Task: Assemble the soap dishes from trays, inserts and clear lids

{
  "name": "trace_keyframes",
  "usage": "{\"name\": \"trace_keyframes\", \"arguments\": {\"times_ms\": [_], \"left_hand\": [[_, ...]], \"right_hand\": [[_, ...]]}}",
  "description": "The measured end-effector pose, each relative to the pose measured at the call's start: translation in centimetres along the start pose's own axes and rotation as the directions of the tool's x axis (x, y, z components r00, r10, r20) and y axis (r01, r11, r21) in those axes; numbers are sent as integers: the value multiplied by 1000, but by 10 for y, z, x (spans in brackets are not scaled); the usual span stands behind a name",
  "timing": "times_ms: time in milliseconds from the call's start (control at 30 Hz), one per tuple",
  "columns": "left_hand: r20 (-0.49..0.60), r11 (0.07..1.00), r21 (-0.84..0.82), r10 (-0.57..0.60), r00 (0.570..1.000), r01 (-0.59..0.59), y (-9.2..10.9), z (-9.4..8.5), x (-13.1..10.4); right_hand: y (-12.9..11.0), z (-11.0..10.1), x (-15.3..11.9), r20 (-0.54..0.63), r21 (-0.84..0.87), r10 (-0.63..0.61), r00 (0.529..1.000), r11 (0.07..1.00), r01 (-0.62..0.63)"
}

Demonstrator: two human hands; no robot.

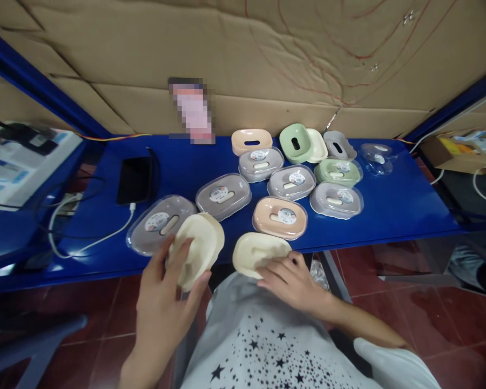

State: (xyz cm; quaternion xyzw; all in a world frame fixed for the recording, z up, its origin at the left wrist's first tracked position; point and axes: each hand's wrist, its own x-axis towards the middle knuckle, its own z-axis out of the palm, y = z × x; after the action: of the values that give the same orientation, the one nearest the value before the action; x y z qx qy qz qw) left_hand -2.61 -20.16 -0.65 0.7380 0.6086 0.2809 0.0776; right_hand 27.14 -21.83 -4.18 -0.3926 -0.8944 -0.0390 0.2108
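My left hand [172, 281] grips a cream oval box [202, 240], tilted, above the near edge of the blue table. My right hand [285, 278] holds a flatter cream oval piece [251, 251] at the table edge, its fingers over the piece's right side. Just beyond my left hand is a grey box under a clear cover [146, 229]. Near the right piece lies a peach box with a clear cover and round label [263, 213]. Another covered grey box [216, 197] sits behind the cream box.
More covered grey boxes [336, 202] and a covered green one [328, 170] stand on the blue table [397, 216]. Uncovered peach [241, 138] and green [302, 135] pieces are behind, clear covers [376, 162] at right. A black phone [134, 181] with a white cable lies left.
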Motion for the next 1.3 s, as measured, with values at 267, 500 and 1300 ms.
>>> {"name": "trace_keyframes", "arguments": {"times_ms": [267, 500, 1300], "left_hand": [[70, 978, 134, 150, 986, -158, 0, 29, 2], [6, 965, 68, 253, 967, -253, 5, 62, 25], [-33, 902, -55, 427, 904, -428, 34, 74, 27]], "right_hand": [[12, 1, -4, -39, -69, 203, 978, 976, -206], [28, -14, -25, -55, -43, 319, 946, 946, -322], [241, -19, 199, 177, -398, 624, 761, 752, -525]]}}
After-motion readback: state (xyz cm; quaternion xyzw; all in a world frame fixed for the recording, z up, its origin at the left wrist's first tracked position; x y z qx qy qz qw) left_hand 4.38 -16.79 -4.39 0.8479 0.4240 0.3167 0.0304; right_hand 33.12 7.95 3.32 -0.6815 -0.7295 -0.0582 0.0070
